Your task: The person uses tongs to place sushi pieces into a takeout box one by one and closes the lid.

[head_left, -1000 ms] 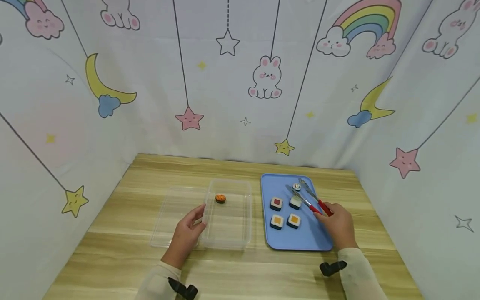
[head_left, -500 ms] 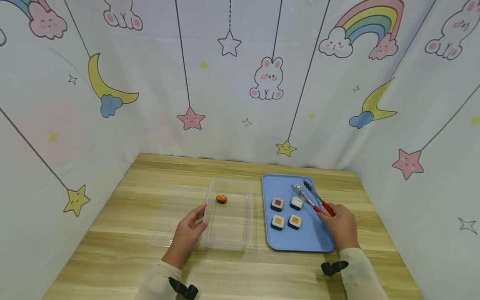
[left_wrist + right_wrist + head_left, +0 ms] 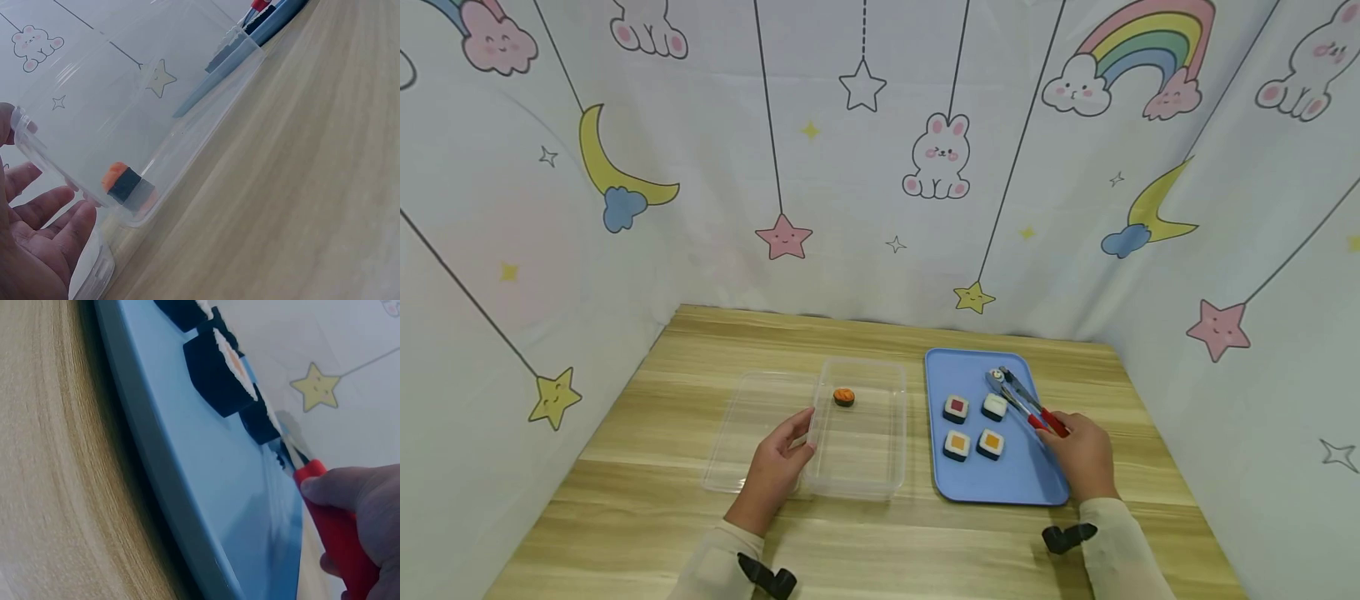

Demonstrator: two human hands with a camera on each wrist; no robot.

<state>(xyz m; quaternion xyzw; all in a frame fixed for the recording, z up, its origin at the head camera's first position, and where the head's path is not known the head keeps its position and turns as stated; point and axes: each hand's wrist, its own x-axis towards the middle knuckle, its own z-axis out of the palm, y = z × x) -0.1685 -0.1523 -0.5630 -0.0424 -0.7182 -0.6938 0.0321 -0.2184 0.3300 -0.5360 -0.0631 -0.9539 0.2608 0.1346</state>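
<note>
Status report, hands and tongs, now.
Right hand grips red-handled tongs, tips around small sushi piece on blue tray. Left hand grips clear container. Nothing in the way.

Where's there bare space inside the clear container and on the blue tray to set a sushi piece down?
The clear container is bare nearer than its single orange-topped roll. On the blue tray, the near strip below the four square sushi pieces is free; its far right is crowded by the tongs and right hand.
</note>
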